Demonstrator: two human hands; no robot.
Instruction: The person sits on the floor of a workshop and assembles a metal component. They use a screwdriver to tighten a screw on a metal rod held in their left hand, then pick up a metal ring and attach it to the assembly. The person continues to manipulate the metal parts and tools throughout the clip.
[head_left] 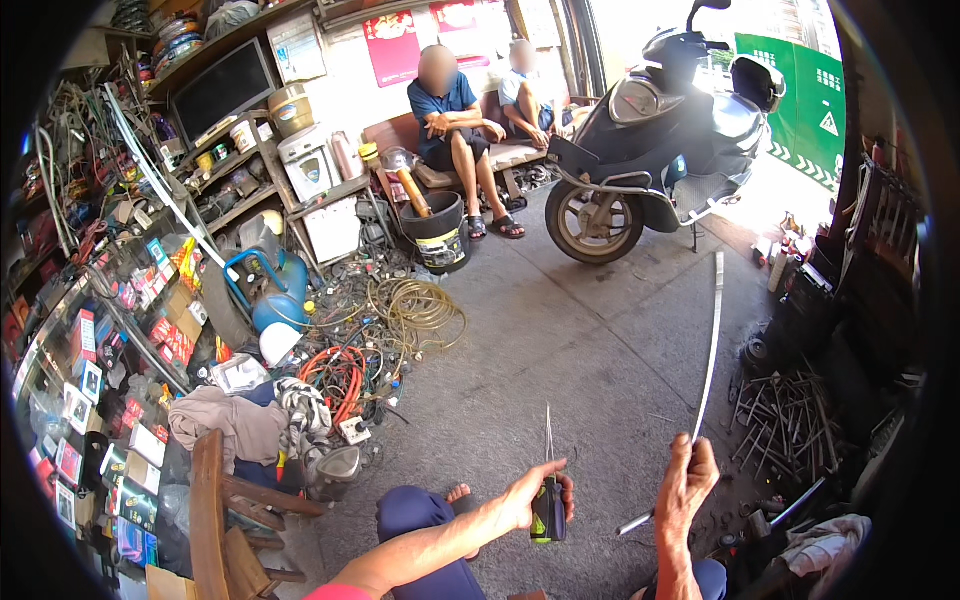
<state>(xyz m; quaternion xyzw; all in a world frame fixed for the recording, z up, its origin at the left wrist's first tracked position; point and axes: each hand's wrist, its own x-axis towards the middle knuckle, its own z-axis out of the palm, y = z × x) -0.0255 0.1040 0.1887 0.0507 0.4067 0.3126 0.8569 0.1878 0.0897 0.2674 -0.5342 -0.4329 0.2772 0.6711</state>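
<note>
Wraps left grip point(535, 492) round black-green tool point(543, 522) at half past five, thin end toward twelve, presumably kept free. Clamps right grip point(686, 480) on pale strip point(714, 340) at four o'clock, probably steadying its far length.

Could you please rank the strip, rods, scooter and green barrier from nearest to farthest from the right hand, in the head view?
1. Strip: in the right hand.
2. Rods: piled to its right.
3. Scooter: ahead, across the floor.
4. Green barrier: beyond the scooter, upper right.
</note>
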